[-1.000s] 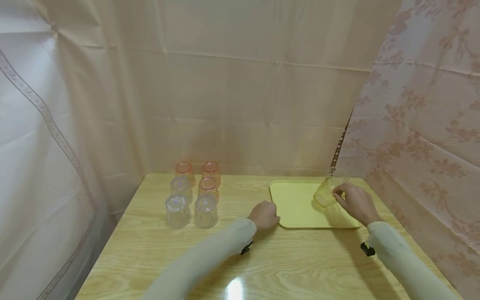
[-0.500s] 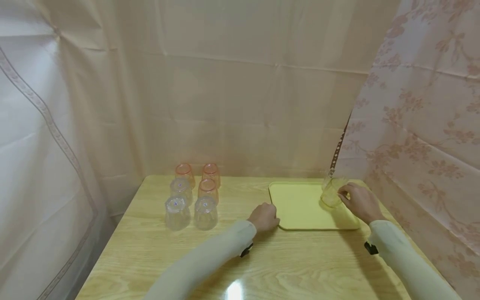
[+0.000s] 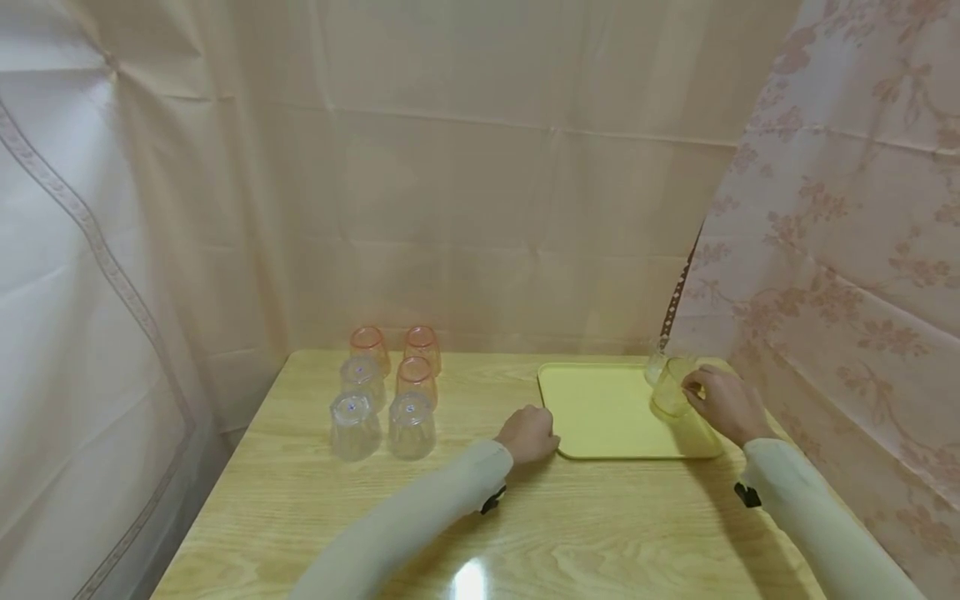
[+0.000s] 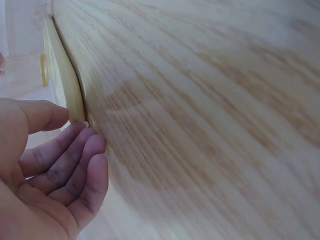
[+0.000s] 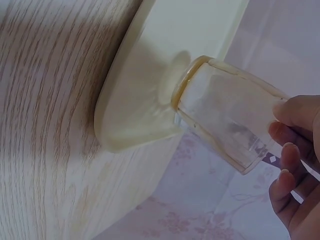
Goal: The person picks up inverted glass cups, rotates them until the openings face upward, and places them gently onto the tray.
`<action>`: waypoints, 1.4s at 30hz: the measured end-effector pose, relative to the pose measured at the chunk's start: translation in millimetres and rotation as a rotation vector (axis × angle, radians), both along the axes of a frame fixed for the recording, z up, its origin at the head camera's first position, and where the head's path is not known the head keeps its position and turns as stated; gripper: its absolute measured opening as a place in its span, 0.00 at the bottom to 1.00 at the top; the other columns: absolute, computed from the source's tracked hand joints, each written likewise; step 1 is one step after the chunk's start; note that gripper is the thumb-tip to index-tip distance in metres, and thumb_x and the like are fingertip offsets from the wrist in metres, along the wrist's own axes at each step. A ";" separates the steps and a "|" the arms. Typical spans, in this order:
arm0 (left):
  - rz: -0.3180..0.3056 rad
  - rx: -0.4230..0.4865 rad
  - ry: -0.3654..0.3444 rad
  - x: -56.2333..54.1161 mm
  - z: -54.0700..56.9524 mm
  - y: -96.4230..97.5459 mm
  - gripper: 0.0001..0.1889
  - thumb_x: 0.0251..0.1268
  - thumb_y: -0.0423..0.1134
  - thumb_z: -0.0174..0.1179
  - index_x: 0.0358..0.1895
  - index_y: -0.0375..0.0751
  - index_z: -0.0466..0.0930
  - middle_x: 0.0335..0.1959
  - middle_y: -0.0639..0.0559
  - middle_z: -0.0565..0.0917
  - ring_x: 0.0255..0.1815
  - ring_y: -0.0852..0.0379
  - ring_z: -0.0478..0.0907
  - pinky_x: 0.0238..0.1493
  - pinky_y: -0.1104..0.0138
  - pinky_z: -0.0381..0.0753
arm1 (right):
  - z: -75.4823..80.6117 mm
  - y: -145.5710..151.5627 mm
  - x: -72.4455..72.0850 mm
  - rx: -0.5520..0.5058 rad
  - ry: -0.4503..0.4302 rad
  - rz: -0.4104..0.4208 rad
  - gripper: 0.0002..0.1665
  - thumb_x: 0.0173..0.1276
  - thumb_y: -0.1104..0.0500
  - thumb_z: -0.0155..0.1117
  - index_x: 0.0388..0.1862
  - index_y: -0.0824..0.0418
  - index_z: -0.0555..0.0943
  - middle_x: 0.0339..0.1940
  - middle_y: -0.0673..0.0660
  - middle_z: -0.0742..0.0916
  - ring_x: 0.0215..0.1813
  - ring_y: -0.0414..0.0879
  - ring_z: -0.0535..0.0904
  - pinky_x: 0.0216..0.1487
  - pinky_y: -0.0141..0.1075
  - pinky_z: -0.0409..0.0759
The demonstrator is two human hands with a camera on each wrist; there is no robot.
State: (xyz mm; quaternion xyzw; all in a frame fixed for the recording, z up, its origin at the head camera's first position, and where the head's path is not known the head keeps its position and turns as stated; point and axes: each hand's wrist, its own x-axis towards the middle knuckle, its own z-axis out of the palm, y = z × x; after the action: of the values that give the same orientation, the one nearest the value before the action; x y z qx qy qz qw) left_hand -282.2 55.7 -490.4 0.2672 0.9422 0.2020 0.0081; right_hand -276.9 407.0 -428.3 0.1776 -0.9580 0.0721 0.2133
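A yellow-tinted drinking glass is at the right part of the yellow tray. My right hand pinches it near the upper end, thumb and fingertips on its wall in the right wrist view. The glass's thick amber end faces the tray surface; whether they touch I cannot tell. At the tray's near left corner is my left hand. In the left wrist view its thumb and index finger pinch the tray rim, the other fingers curled. A clear glass stands behind the yellow one, partly hidden.
Left of the tray, several upside-down glasses stand grouped on the wooden table: orange-tinted ones and clear ones. A beige curtain hangs behind the table, and a floral curtain runs along the right.
The right hand has shifted a little to the right with the yellow glass, which has gone from tilted to nearly upright. My left hand stays on the tray corner.
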 end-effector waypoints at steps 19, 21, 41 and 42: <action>-0.025 0.061 -0.045 0.9 -5.7 -1.9 0.29 0.70 0.37 0.64 0.11 0.48 0.60 0.05 0.61 0.55 0.08 0.67 0.50 0.11 0.74 0.53 | -11.4 9.1 3.9 0.045 -0.020 -0.025 0.05 0.64 0.64 0.72 0.39 0.62 0.88 0.33 0.52 0.85 0.34 0.51 0.84 0.31 0.47 0.82; -0.019 0.051 -0.049 0.9 -6.3 -1.5 0.29 0.71 0.38 0.64 0.11 0.48 0.60 0.05 0.61 0.56 0.08 0.66 0.51 0.11 0.74 0.53 | -11.5 10.4 4.4 0.033 -0.033 -0.027 0.05 0.64 0.64 0.72 0.39 0.62 0.88 0.33 0.53 0.85 0.35 0.52 0.84 0.32 0.49 0.82; -0.047 0.056 -0.010 1.2 -1.5 -3.1 0.29 0.70 0.37 0.64 0.10 0.48 0.60 0.05 0.62 0.56 0.08 0.68 0.50 0.11 0.75 0.52 | -8.0 9.0 3.0 -0.035 -0.030 -0.006 0.09 0.62 0.66 0.74 0.41 0.66 0.87 0.33 0.58 0.86 0.35 0.55 0.83 0.35 0.51 0.82; -0.045 0.054 -0.011 1.0 -1.6 -2.9 0.29 0.70 0.37 0.64 0.10 0.48 0.61 0.05 0.62 0.56 0.09 0.68 0.50 0.11 0.75 0.52 | -7.5 8.3 3.3 -0.038 -0.029 -0.006 0.09 0.62 0.66 0.74 0.41 0.66 0.87 0.34 0.59 0.86 0.35 0.55 0.83 0.36 0.51 0.82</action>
State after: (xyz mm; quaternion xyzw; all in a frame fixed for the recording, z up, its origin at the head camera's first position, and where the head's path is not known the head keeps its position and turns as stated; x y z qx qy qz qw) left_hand -281.2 52.8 -491.9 0.2872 0.9301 0.2286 0.0104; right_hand -273.6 415.3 -435.8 0.1696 -0.9600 0.0919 0.2031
